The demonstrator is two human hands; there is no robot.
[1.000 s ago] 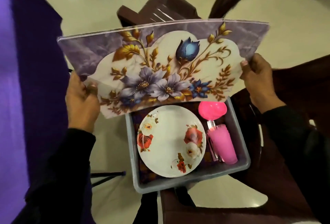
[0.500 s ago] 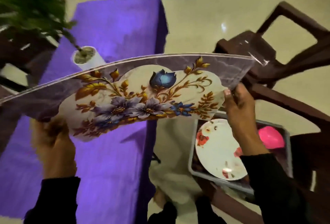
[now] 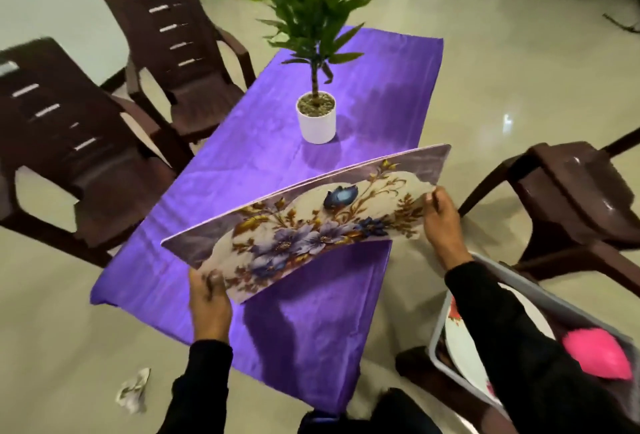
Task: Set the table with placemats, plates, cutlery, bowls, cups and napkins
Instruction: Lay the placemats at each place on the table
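Note:
A stack of floral placemats (image 3: 311, 222), purple-edged with blue and violet flowers, hangs bowed above the near half of the purple-clothed table (image 3: 374, 94). My left hand (image 3: 207, 302) grips its near left corner. My right hand (image 3: 441, 222) pinches its right edge. At the lower right a grey tub (image 3: 437, 340) rests on a brown chair and holds a white flowered plate (image 3: 455, 322) and a pink bowl (image 3: 597, 357); my right sleeve hides much of the tub.
A white pot with a green plant (image 3: 317, 118) stands mid-table, just beyond the placemats. Brown plastic chairs stand at the left (image 3: 65, 142), far left (image 3: 180, 52) and right (image 3: 571, 198). A crumpled paper (image 3: 133, 390) lies on the floor at lower left.
I have turned from the tub toward the table. The placemats moved from above the tub leftward and down over the table's near half, both hands still holding them.

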